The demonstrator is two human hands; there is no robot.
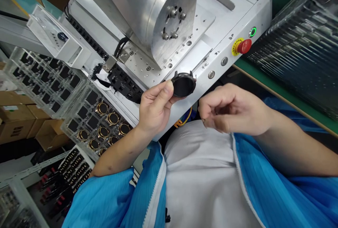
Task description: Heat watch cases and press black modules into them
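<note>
Black round case with lugs [183,85] in the left hand [155,108], over the machine's front edge.
Left thumb and fingers clamped on the case's rim; right hand [233,110] curled, apart from it, any small thing between its fingertips not discernible. Case held up before the silver metal cylinder [173,20] on the white machine bench [196,97]. Progress, as judged: handling of this piece under way, case not yet set down; what is done to it or left cannot be told. Clear plastic tray [85,121] at left carries gold-rimmed black discs [113,118].
</note>
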